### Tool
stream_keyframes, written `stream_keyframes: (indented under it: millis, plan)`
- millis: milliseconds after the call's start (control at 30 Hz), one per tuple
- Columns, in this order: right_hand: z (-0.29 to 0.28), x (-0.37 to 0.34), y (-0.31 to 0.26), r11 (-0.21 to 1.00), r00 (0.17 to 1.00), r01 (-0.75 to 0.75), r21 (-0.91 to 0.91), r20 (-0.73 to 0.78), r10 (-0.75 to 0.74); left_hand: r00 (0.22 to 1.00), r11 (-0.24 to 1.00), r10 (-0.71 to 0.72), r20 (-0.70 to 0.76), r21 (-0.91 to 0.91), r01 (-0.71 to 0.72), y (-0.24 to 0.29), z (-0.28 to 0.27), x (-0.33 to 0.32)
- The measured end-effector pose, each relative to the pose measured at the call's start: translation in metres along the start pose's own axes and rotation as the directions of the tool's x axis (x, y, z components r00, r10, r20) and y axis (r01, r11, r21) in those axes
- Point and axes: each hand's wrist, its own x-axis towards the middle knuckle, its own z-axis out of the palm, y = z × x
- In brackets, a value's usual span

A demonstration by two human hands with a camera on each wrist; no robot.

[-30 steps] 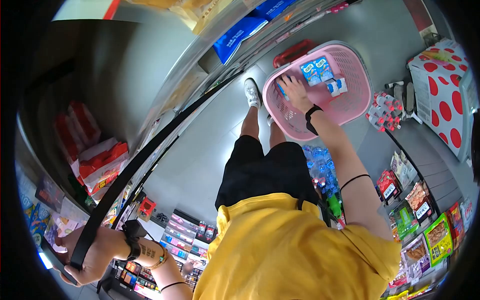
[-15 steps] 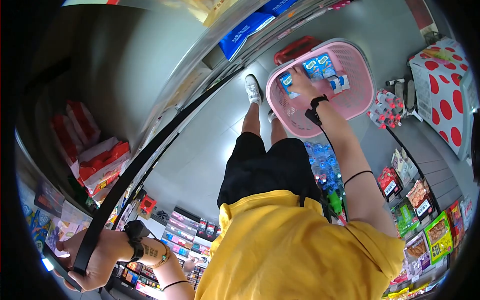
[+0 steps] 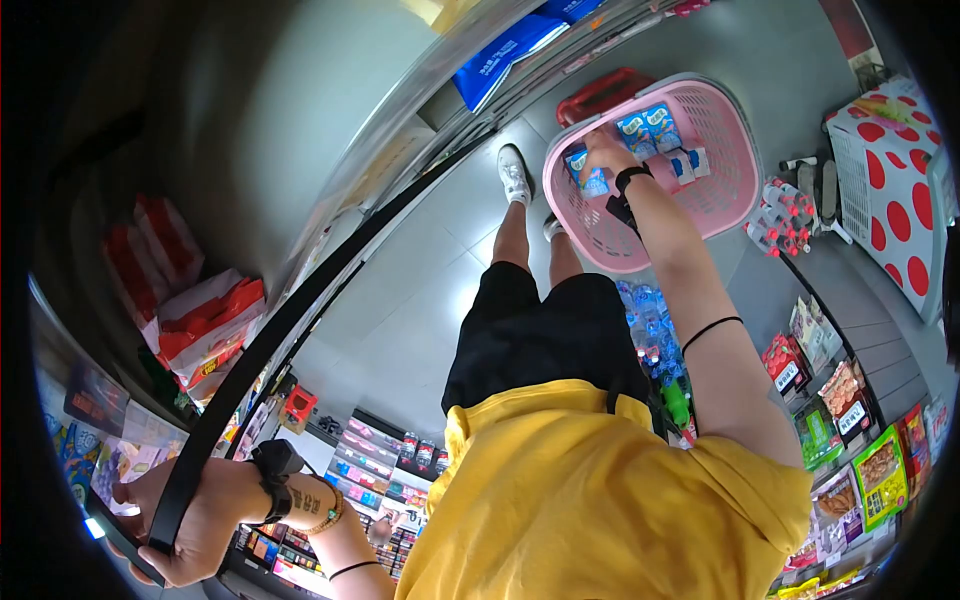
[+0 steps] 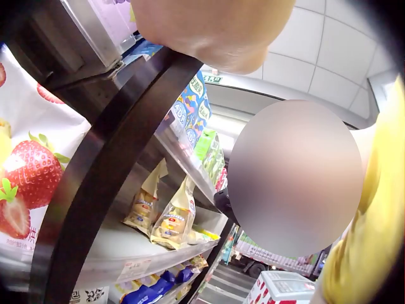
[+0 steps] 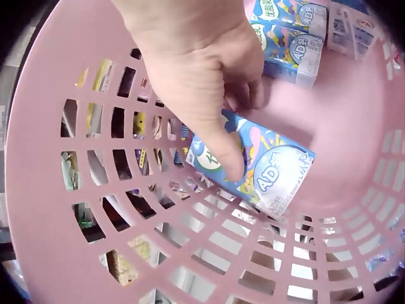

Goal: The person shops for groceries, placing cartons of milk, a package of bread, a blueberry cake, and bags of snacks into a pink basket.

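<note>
My left hand [image 3: 205, 515] has its fingers curled round the long black edge strip [image 3: 262, 345] of a shelf unit; in the left wrist view the palm [image 4: 215, 28] lies against the top of that strip [image 4: 114, 158]. Inside the pink basket [image 3: 652, 258], my right hand [image 3: 612, 158] grips a blue drink carton [image 3: 590, 180]. The right wrist view shows the thumb of this hand [image 5: 196, 82] along the carton's printed face [image 5: 259, 168], near the basket's slotted wall; the other fingertips are partly hidden. More blue cartons [image 5: 291, 50] stand beside it.
A red basket [image 3: 600, 95] lies behind the pink one. Bottle packs [image 3: 785, 215] and a red-dotted freezer [image 3: 890, 190] stand to the right. Blue bottles [image 3: 650, 325] are on the floor beside the legs. Snack bags [image 3: 880, 475] line the lower right; shelves curve along the left.
My right hand has shifted on the carton, uncovering more of its printed face. The basket sits slightly further right in the head view. My left hand keeps its hold on the strip.
</note>
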Motion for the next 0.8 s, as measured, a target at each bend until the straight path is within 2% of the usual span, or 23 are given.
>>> stream_keyframes:
  millis: [33, 133, 233, 300, 367, 400, 433, 500, 600, 633, 667, 700, 733, 767, 800]
  plan:
    - [0.002, -0.001, -0.002, 0.998, 0.998, 0.047, -0.032, -0.036, -0.048, 0.999, 0.999, -0.018, 0.032, 0.040, 0.017, 0.001, -0.003, 0.000]
    - [-0.013, -0.013, -0.013, 0.991, 0.993, -0.059, 0.118, 0.109, 0.046, 0.998, 0.999, 0.010, 0.060, -0.040, -0.008, -0.004, -0.004, 0.002]
    - [0.001, -0.024, -0.013, 0.987, 0.999, -0.040, 0.156, 0.005, 0.040, 0.992, 0.990, 0.051, 0.111, 0.124, -0.065, -0.002, -0.009, 0.004]
    - [0.005, -0.029, -0.018, 0.996, 0.995, -0.077, 0.035, 0.067, 0.075, 0.994, 0.986, 0.094, 0.051, 0.136, -0.100, -0.001, 0.005, -0.004]
    - [-0.001, -0.044, -0.035, 0.990, 0.982, -0.115, -0.082, 0.143, 0.126, 0.995, 0.993, 0.098, 0.036, 0.069, -0.100, -0.001, 0.009, -0.005]
    - [0.023, -0.030, -0.014, 0.993, 0.982, -0.094, -0.070, 0.156, 0.104, 0.995, 0.997, 0.082, 0.051, -0.004, -0.082, -0.005, 0.005, 0.000]
    - [0.037, -0.027, 0.000, 0.995, 0.990, -0.082, -0.059, 0.107, 0.088, 0.995, 0.995, 0.068, 0.066, -0.078, -0.063, -0.007, 0.001, 0.004]
    - [0.039, -0.029, 0.008, 0.998, 0.999, -0.054, -0.042, -0.001, 0.054, 0.992, 0.994, 0.105, 0.063, -0.004, -0.105, -0.008, -0.007, 0.005]
    - [0.021, -0.060, 0.014, 0.953, 0.999, -0.023, 0.303, 0.040, 0.012, 0.976, 0.955, 0.196, 0.098, 0.208, -0.213, -0.004, -0.007, -0.005]
    - [0.018, -0.072, 0.012, 0.956, 0.998, 0.011, 0.293, -0.068, 0.009, 0.952, 0.895, 0.251, 0.177, 0.331, -0.298, -0.007, -0.013, 0.000]
    - [0.021, -0.082, 0.012, 0.959, 0.984, 0.049, 0.280, -0.178, 0.002, 0.733, 0.500, 0.482, 0.480, 0.536, -0.680, -0.013, -0.027, 0.010]
    - [0.020, -0.094, 0.006, 0.961, 0.959, 0.088, 0.262, -0.285, -0.011, 0.572, 0.267, 0.560, 0.599, 0.523, -0.809, -0.018, -0.034, 0.013]
    - [0.016, -0.106, -0.002, 0.977, 0.945, 0.033, 0.210, -0.325, 0.037, 0.510, 0.217, 0.607, 0.609, 0.490, -0.844, -0.024, -0.038, 0.016]
    - [0.009, -0.120, -0.009, 0.963, 0.941, 0.007, 0.270, -0.327, 0.085, 0.714, 0.546, 0.503, 0.487, 0.462, -0.699, -0.024, -0.033, 0.010]
    - [0.011, -0.130, -0.005, 0.944, 0.931, 0.052, 0.324, -0.358, 0.071, 0.879, 0.844, 0.353, 0.319, 0.297, -0.447, -0.023, -0.029, 0.005]
